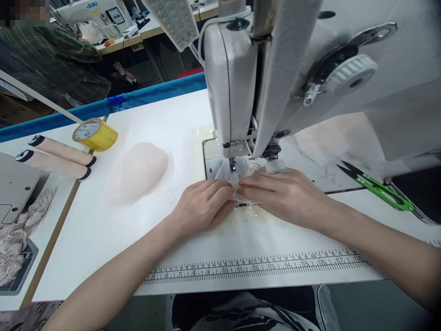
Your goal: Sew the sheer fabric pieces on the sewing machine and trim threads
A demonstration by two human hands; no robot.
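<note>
Both my hands rest on the white sewing table [103, 230] just in front of the sewing machine [234, 82]. My left hand [203, 204] and my right hand [282, 193] meet fingertip to fingertip, pinching a small sheer piece of fabric [230, 177] that lies under the presser foot [233, 163] on the needle plate. The fingers of both hands are pressed together on the fabric. A white band sits on one right-hand finger.
A pale pink padded cup [139, 170] lies left of the machine. A yellow tape roll [94, 134] and two thread cones [55, 156] sit at the far left, above lace trim [20, 230]. Green thread snips [379, 188] lie at the right. A printed ruler [258, 266] runs along the table's front edge. Another person's dark sleeve [51, 59] shows at the back left.
</note>
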